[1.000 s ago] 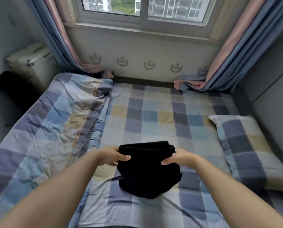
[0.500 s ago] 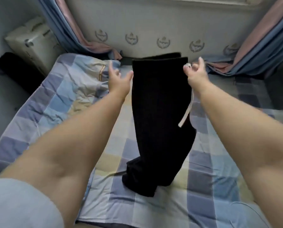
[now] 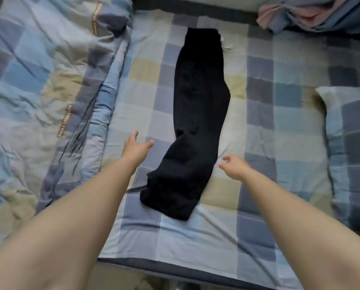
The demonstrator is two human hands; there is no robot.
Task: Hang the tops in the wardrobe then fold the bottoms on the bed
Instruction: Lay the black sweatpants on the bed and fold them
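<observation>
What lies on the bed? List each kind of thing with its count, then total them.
Black trousers: 1
Checked pillow: 1
Checked quilt: 1
Total: 3

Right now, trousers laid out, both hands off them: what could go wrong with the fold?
1. The black trousers lie crooked and bunched at the near end, so a fold started from there would probably come out uneven.
2. The left hand and right hand flank only the near end; the far waistband may be a stretch to reach.
3. The rumpled quilt lies close on the left and could catch the cloth.
</observation>
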